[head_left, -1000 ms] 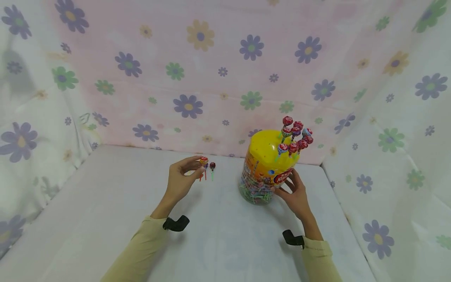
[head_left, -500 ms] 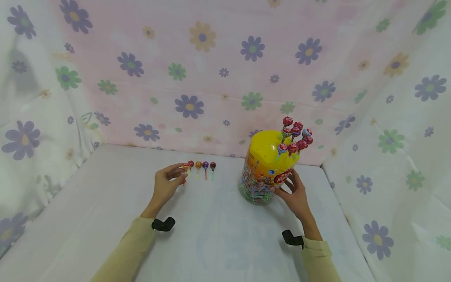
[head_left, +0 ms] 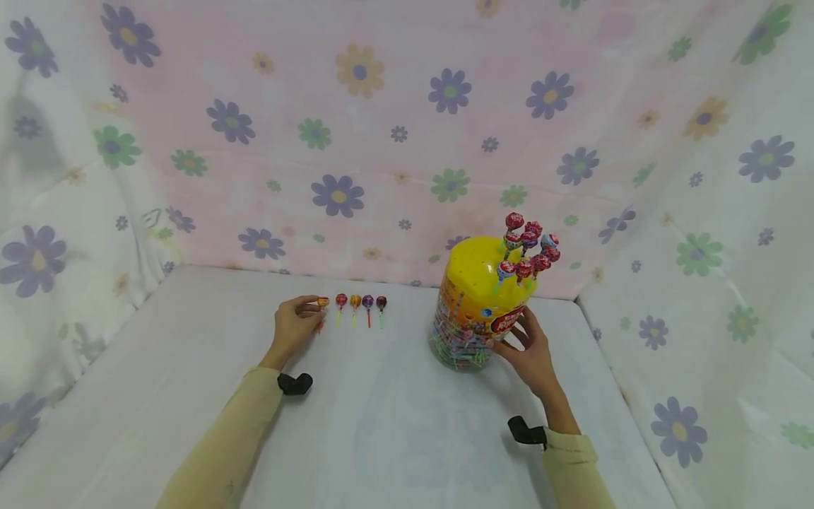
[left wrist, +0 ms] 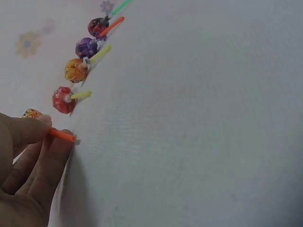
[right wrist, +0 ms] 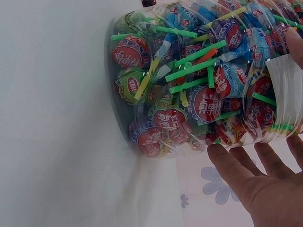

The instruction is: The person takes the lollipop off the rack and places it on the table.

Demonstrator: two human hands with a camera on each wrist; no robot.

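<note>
Between thumb and fingertips, my left hand (head_left: 294, 331) pinches an orange-wrapped lollipop (head_left: 323, 302); its orange stick points toward me, low at the table surface. To its right lies a row: a red lollipop (head_left: 341, 300), an orange-yellow one, a purple lollipop (head_left: 367, 302) and a dark red one (head_left: 381, 302). A big clear jar (head_left: 480, 314) with a yellow lid stands on the right, filled with wrapped lollipops. My right hand (head_left: 531, 357) holds its near right side, thumb and fingers spread round it. Several lollipops (head_left: 523, 267) stand upright in the lid's right part.
A white cloth covers the table (head_left: 394, 417). Flowered cloth walls (head_left: 381, 141) rise at the back and on both sides. The lid (head_left: 473, 256) has small holes on its left part.
My left hand has moved left along the row, laying lollipops down; the orange-yellow and red ones now lie apart on the table. The right hand stays on the jar.
</note>
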